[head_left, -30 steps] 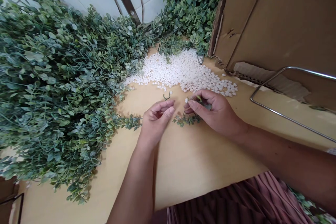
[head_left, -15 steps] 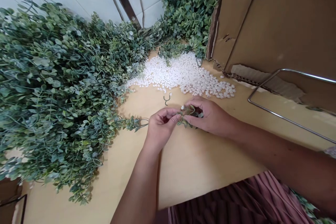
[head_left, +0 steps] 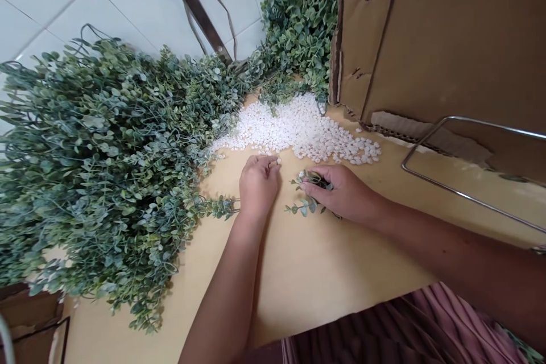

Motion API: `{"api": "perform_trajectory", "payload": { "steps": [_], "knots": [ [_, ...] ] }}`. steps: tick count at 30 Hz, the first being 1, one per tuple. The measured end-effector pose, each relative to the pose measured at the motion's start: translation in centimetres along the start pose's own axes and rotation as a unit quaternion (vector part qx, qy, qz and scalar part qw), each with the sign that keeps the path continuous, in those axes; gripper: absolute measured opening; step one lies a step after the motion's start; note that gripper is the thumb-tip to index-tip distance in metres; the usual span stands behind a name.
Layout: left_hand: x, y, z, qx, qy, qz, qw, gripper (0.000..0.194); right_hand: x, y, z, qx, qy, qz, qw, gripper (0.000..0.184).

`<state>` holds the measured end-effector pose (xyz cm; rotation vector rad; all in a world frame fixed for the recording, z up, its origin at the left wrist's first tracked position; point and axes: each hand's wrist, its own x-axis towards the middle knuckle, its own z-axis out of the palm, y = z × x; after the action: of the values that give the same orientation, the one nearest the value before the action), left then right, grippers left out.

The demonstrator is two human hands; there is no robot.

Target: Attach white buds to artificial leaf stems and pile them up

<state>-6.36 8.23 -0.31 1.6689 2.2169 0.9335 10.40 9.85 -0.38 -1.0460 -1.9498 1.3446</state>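
My right hand (head_left: 341, 187) is closed round a bunched artificial leaf sprig (head_left: 309, 205), its leaves sticking out to the left and a small white bead (head_left: 301, 174) showing at the top. My left hand (head_left: 259, 185) lies on the table with its fingers bent in a pinch. At its fingertips a small white-tipped stem (head_left: 278, 162) shows only its white end; the rest is hidden by the fingers. Just beyond both hands spreads a heap of small white beads (head_left: 290, 125). A leafy strand (head_left: 219, 206) runs from the left up to my left wrist.
A large pile of artificial greenery (head_left: 115, 153) fills the left side. More greenery (head_left: 298, 23) stands at the back. A cardboard box (head_left: 443, 40) is at the right, with a bent metal wire frame (head_left: 452, 190) before it. A dark strap-like bar (head_left: 202, 17) leans on the tiled wall.
My left hand has let go of the sprig and moved left and back to the small white-tipped stem on the table. The right hand keeps the sprig. The view has tilted slightly.
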Motion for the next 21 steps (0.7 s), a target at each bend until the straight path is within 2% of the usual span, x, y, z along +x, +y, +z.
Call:
{"api": "perform_trajectory", "payload": {
  "steps": [3, 7, 10, 12, 15, 18, 21],
  "knots": [
    [1.2, 0.0, 0.5, 0.097, -0.013, 0.026, 0.995, 0.022, 0.1, -0.2, -0.1, -0.003, 0.0, 0.011, 1.0, 0.024],
    [1.4, 0.4, 0.6, 0.15, -0.009, 0.07, 0.986, 0.024, 0.3, -0.3, -0.2, -0.017, 0.007, 0.001, 1.0, 0.023],
    [1.1, 0.9, 0.4, 0.182, 0.001, 0.116, 0.976, 0.026, 0.4, -0.2, -0.2, 0.017, 0.008, 0.001, 1.0, 0.02],
    [1.0, 1.3, 0.4, 0.196, -0.017, 0.131, 0.972, 0.025, 0.5, 0.0, -0.1, 0.028, 0.017, -0.003, 0.999, 0.021],
    [1.3, 1.8, 0.7, 0.21, -0.055, 0.117, 0.969, 0.023, 0.5, 0.2, -0.1, 0.035, 0.031, -0.008, 0.999, 0.022],
    [1.8, 1.7, 1.0, 0.187, -0.051, 0.087, 0.977, 0.024, 0.6, 0.2, -0.2, 0.067, 0.031, 0.002, 0.997, 0.02],
    [1.6, 1.5, 1.1, 0.037, -0.023, 0.019, 0.999, 0.016, 0.6, 0.1, -0.4, 0.096, 0.031, 0.016, 0.995, 0.018]
  ]
}}
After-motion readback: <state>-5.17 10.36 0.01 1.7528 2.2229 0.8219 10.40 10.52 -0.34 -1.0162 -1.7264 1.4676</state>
